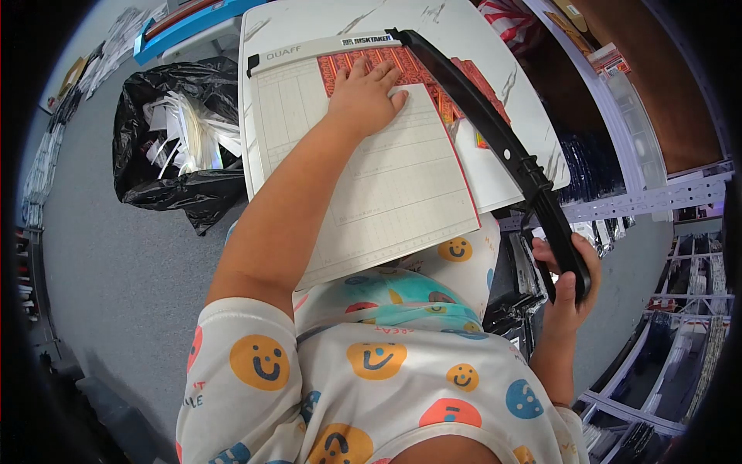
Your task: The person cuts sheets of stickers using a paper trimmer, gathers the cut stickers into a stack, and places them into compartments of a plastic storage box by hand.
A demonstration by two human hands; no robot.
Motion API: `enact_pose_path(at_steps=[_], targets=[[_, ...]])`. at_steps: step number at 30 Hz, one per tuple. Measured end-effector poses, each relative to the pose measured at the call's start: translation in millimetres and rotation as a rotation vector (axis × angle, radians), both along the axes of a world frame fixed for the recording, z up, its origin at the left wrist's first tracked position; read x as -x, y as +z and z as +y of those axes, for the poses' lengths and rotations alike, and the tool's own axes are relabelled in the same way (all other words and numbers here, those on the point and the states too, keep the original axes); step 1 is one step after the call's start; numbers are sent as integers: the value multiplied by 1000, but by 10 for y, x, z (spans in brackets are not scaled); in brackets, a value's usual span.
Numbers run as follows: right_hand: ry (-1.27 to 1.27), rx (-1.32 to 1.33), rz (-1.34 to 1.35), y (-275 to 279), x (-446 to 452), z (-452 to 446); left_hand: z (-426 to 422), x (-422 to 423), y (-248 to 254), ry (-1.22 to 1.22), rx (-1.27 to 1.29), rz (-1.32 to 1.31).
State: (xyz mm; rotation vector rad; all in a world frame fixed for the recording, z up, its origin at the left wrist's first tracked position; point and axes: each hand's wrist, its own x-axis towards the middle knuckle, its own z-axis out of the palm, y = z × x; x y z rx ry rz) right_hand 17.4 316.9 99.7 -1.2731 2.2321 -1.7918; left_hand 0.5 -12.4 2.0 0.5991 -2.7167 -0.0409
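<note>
Here, gripped handle [570, 267] overhangs table edge [559, 166].

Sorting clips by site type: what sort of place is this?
Probably a small print-finishing or packing workroom: a lever paper cutter on the table, a black bag of paper offcuts beside it, and stocked metal shelving on the right.

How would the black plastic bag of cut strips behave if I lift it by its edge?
The black plastic bag would probably sag and change shape, as its walls look thin and wrinkled. It may feel light for its size, since pale strips show inside. Its mouth is open, so some could spill if it tips.
</note>
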Motion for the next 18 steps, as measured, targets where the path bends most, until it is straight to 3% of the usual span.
enact_pose_path(at_steps=[12,18], targets=[[40,8,2,-89,11,45,2,-5,26,-4,-18,-5],[77,65,26,-877,8,237,-11,7,18,-1,-4,26]])
